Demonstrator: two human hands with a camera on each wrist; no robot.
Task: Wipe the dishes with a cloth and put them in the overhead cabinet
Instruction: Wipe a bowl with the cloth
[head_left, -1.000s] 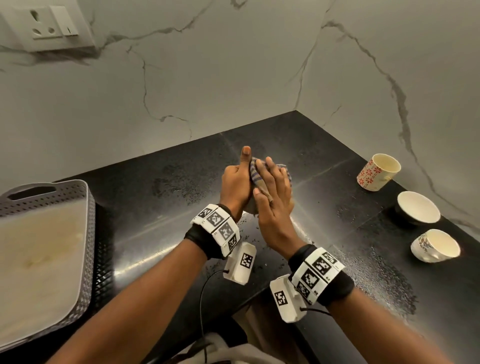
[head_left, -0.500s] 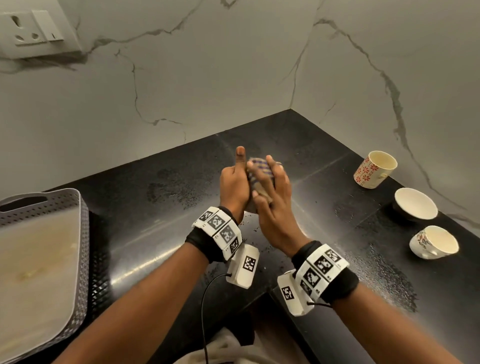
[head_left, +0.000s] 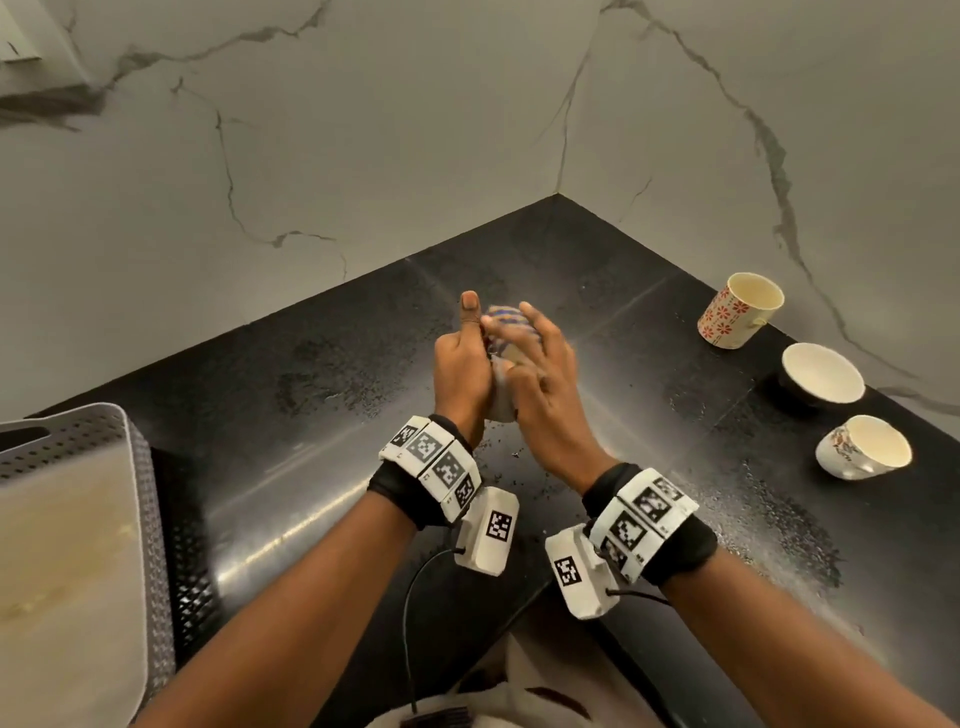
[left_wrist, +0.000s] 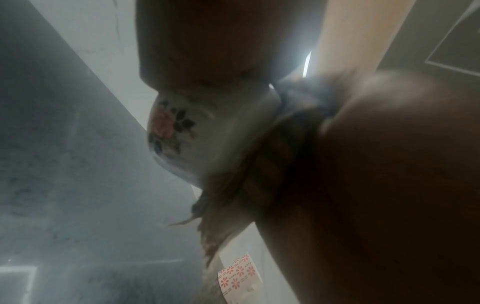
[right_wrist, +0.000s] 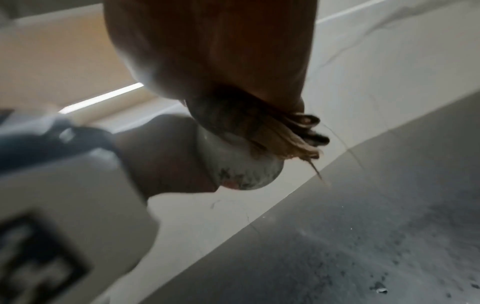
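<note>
Above the black countertop (head_left: 311, 415) my left hand (head_left: 462, 364) grips a white cup with a pink flower print (left_wrist: 197, 131), thumb pointing up. My right hand (head_left: 540, 374) holds a striped, frayed cloth (head_left: 501, 314) against the cup's side, its fingers wrapped over it and blurred. In the head view only the cup's pale lower part (head_left: 501, 402) shows between the two palms. The right wrist view shows the cup's rounded base (right_wrist: 241, 170) with the bunched cloth (right_wrist: 259, 127) under my palm. The cup's mouth is hidden.
At the right along the marble wall stand a red-flowered cup (head_left: 737, 312), a bowl with a white inside (head_left: 823, 374) and another floral cup (head_left: 862, 447). A grey perforated tray (head_left: 140, 493) sits at the left. Water drops speckle the countertop.
My right hand has slid the cloth over the cup, its fingers shifting up and across. The left hand keeps its grip with the thumb raised.
</note>
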